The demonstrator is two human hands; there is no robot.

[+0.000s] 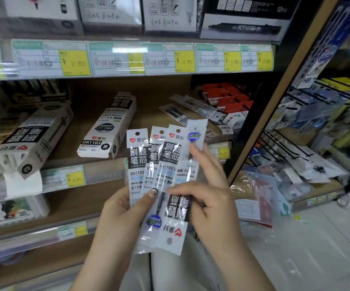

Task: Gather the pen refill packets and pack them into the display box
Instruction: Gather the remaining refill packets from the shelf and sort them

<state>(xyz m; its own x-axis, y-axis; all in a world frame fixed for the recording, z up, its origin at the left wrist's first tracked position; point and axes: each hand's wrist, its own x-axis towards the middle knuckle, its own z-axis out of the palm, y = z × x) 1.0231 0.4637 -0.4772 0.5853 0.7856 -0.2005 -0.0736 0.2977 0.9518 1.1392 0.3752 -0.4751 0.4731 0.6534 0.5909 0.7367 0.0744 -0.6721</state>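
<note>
I see the left hand (pixel 123 215) gripping a fan of refill packets (pixel 149 164) at centre, thumb clamped across their fronts. The right hand (pixel 209 198) holds the same fan from 3 o'clock, fingers curled over the lower part and one finger stretched up the rightmost packet. The packets' long axes run 6 to 12 o'clock, hang holes mostly up. One inverted packet (pixel 173 227) in front has its hole toward 6.

The display box (pixel 107 127) lies flat on the shelf (pixel 149 106) at 10 o'clock from the hands, long axis 7 to 1, apart from a second box (pixel 29 139) at 9. Bare shelf lies between it and the loose packets (pixel 193 110) at 1 o'clock. A wooden upright (pixel 271 106) bounds the bay at 3 o'clock.
</note>
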